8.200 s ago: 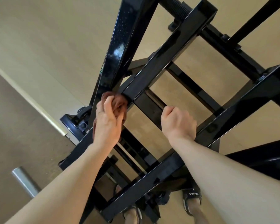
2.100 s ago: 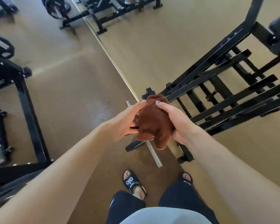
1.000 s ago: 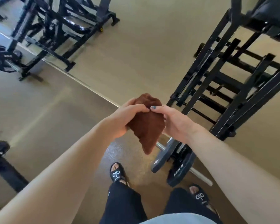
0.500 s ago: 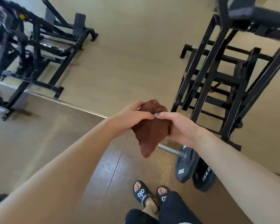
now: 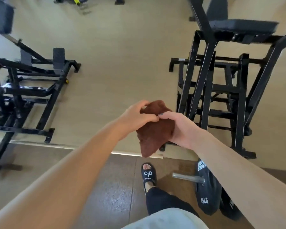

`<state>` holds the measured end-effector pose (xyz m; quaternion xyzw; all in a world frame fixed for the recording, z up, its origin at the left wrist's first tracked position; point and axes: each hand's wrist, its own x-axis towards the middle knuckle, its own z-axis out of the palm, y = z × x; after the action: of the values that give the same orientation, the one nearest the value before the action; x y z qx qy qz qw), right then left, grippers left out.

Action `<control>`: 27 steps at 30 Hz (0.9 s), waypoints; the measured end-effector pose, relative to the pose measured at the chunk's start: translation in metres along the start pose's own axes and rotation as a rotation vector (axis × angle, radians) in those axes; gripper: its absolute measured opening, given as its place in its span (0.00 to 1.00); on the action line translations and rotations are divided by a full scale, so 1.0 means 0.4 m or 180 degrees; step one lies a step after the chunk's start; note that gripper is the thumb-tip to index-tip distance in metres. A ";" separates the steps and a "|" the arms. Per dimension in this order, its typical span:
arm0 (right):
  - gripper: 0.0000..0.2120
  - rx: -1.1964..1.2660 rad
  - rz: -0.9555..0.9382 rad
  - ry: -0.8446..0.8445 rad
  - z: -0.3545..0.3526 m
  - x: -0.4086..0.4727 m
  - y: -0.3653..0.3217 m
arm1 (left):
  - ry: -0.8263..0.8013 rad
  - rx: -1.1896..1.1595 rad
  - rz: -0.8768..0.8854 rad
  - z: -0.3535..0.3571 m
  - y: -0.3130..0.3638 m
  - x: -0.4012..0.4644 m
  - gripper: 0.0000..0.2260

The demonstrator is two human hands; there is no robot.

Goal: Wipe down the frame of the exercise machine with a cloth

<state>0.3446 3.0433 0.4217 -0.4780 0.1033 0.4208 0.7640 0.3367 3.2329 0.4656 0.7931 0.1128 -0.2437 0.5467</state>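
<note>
Both hands meet on a brown cloth (image 5: 155, 131) in mid-air, clear of any metal. The left hand (image 5: 139, 115) pinches the cloth's upper fold between thumb and curled fingers; the right hand (image 5: 182, 128) cups it from the far side, thumb laid across the top and touching the left fingertips. The cloth hangs bunched, its long axis running down to a loose point above a black sandal (image 5: 148, 175). The black frame of the exercise machine (image 5: 205, 83) stands ahead and to the right, its nearest slanting uprights just beyond the right hand, a padded seat (image 5: 241, 28) above them. The right hand is the nearer to that frame, so the next wipe probably reaches forward and rightward. A 15 kg weight plate (image 5: 206, 192) on its bar lies on the floor below the right forearm.
</note>
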 end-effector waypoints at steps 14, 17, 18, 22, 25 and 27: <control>0.20 0.0215 -0.0315 0.0894 0.121 0.385 -0.380 | -0.0669 0.0126 -0.0020 -0.381 0.268 0.429 0.17; 0.19 0.0128 -0.0485 0.1046 0.140 0.480 -0.454 | -0.0909 0.0022 -0.0056 -0.464 0.311 0.549 0.18; 0.19 0.0130 -0.0550 0.1061 0.148 0.511 -0.477 | -0.0979 -0.0008 -0.0035 -0.493 0.324 0.590 0.18; 0.24 0.0471 -0.0715 0.1150 0.188 0.633 -0.560 | -0.1279 0.0030 0.0095 -0.603 0.379 0.746 0.15; 0.26 0.0874 -0.0873 0.1396 0.212 0.706 -0.608 | -0.1412 0.0343 0.0326 -0.655 0.430 0.843 0.14; 0.25 0.1120 -0.1020 0.1412 0.221 0.739 -0.644 | -0.1411 0.0601 0.0449 -0.673 0.469 0.896 0.16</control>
<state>0.6987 3.2277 0.4680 -0.4289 0.2618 0.1564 0.8503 0.7977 3.3790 0.5113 0.7737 -0.0887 -0.3825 0.4973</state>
